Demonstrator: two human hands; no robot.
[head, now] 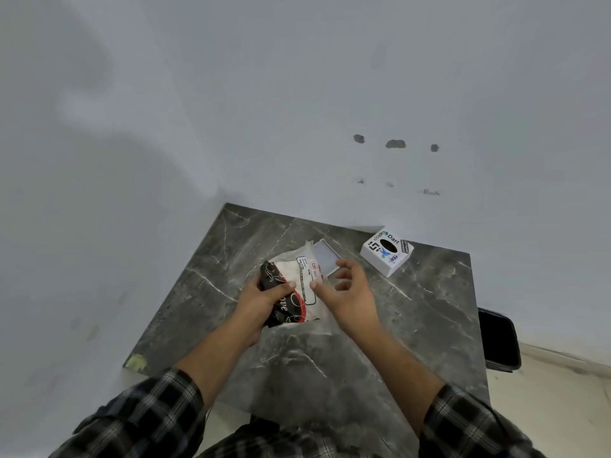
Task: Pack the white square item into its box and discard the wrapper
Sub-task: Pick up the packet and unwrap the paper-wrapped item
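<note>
A crumpled black, white and red printed wrapper point(297, 285) lies near the middle of the marble table, and my left hand point(264, 302) grips its black end. A white square item point(325, 257) sticks out at the wrapper's far end, with thin clear plastic around it. My right hand point(347, 292) hovers just right of the wrapper with its fingers apart. Its thumb rests by the printed label and its fingertips are near the square item's corner. A white box point(386, 251) with stickers and a dark oval hole on top stands farther right, apart from both hands.
The dark grey marble table point(413, 319) fits into a corner of pale walls at the back and left. A black seat point(499, 338) shows past the table's right edge. My checked sleeves fill the bottom of the view.
</note>
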